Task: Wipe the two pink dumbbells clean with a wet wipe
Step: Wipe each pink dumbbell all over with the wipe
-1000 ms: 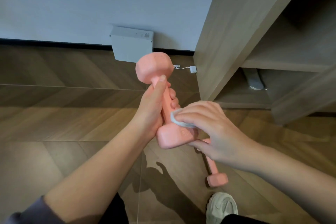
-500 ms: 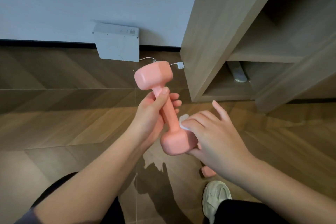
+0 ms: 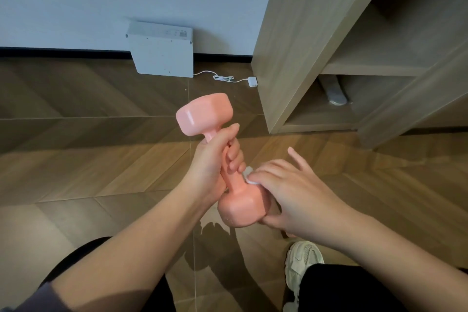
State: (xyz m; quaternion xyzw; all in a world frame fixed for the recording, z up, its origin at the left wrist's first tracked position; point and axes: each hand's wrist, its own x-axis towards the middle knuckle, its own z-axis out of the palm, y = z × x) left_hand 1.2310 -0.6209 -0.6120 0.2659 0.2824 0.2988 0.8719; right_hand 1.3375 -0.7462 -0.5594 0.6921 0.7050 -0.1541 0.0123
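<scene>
Pink dumbbell [image 3: 240, 210]: mid-air, tilted, our left hand [image 3: 215, 162] with fingers [image 3: 234, 157] curled round its handle. Wet wipe [image 3: 248, 177]: under our right hand [image 3: 291, 192], fingers straightened, shifted up the near head; far head remains, we judge.

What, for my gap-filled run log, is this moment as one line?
left hand: grips pink dumbbell handle | right hand: presses wet wipe onto lower head | stage: wiping
</scene>
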